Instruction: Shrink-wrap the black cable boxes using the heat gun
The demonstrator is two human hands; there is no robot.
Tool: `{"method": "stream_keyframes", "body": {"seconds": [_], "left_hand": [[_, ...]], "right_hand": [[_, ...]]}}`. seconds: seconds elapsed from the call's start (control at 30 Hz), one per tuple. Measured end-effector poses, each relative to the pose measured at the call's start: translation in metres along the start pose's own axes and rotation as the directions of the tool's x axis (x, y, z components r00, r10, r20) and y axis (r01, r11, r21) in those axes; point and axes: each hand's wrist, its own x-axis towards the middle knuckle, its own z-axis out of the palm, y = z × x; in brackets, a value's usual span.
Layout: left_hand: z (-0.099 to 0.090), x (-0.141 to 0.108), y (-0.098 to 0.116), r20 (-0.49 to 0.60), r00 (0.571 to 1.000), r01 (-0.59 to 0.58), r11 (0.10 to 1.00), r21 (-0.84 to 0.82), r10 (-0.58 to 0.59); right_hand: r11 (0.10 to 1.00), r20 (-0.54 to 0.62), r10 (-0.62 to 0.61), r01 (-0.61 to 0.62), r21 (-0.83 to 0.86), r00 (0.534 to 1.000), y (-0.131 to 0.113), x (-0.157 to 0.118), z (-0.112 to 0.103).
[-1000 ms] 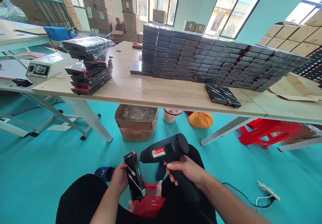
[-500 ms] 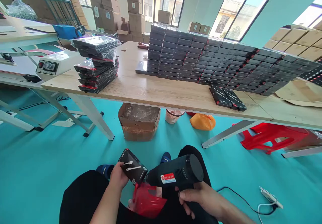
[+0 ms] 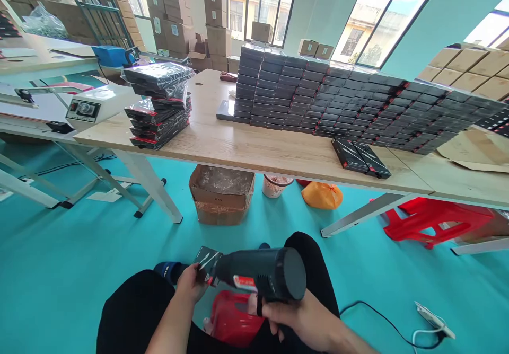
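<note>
My left hand (image 3: 191, 284) holds a small black box (image 3: 207, 263) with a white cable picture on it, above my lap. In my right hand (image 3: 288, 314) is a black heat gun (image 3: 264, 274) with a red and white label, gripped by its handle. The gun's nozzle points left and lies over or right beside the box, hiding part of it. Below the gun, between my legs, there is a red plastic object (image 3: 234, 319).
On the wooden table (image 3: 254, 144) stand a long wall of black boxes (image 3: 338, 97), a stack of wrapped boxes (image 3: 159, 105) and two loose boxes (image 3: 360, 158). Underneath are a carton (image 3: 221, 197), a bin (image 3: 275, 185) and a red stool (image 3: 437, 219). A power cord (image 3: 382, 319) runs at right.
The heat gun has moved left over the box, with its nozzle now covering part of it. The box is turned and tilted differently in my left hand. The view has shifted slightly.
</note>
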Motion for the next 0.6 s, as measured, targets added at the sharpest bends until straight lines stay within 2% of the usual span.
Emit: {"method": "stream_keyframes", "body": {"seconds": [0.07, 0.1, 0.23, 0.3, 0.37, 0.5, 0.53, 0.6], "left_hand": [[0.002, -0.004, 0.000, -0.015, 1.000, 0.010, 1.000, 0.004, -0.010], [0.003, -0.007, 0.001, -0.007, 1.000, 0.007, 1.000, 0.003, -0.007], [0.010, -0.021, 0.007, 0.052, 0.989, -0.136, 0.986, -0.096, 0.141], [0.015, -0.027, 0.009, 0.041, 0.974, -0.214, 0.966, -0.143, 0.222], [0.018, -0.031, 0.010, 0.014, 0.967, -0.251, 0.956, -0.149, 0.256], [0.018, -0.034, 0.009, -0.015, 0.957, -0.287, 0.946, -0.149, 0.288], [0.018, -0.035, 0.009, -0.005, 0.956, -0.291, 0.945, -0.146, 0.294], [0.016, -0.038, 0.008, 0.038, 0.954, -0.292, 0.948, -0.131, 0.299]], "right_hand": [[0.997, -0.104, -0.033, 0.041, 0.073, 0.994, -0.004, 0.002, -0.003], [0.993, -0.118, -0.035, 0.047, 0.105, 0.992, -0.005, 0.001, -0.006], [0.990, 0.010, 0.018, -0.020, 0.141, 1.000, -0.006, -0.008, -0.021], [0.989, -0.032, 0.021, -0.016, 0.150, 0.999, -0.003, -0.014, -0.024], [0.988, -0.093, 0.016, -0.001, 0.155, 0.996, 0.001, -0.017, -0.023], [0.994, 0.043, 0.057, -0.061, 0.088, 0.997, 0.008, -0.016, -0.014], [0.996, 0.039, 0.061, -0.063, 0.064, 0.997, 0.007, -0.015, -0.012], [0.999, -0.042, 0.033, -0.031, 0.042, 0.999, 0.004, -0.011, -0.008]]}}
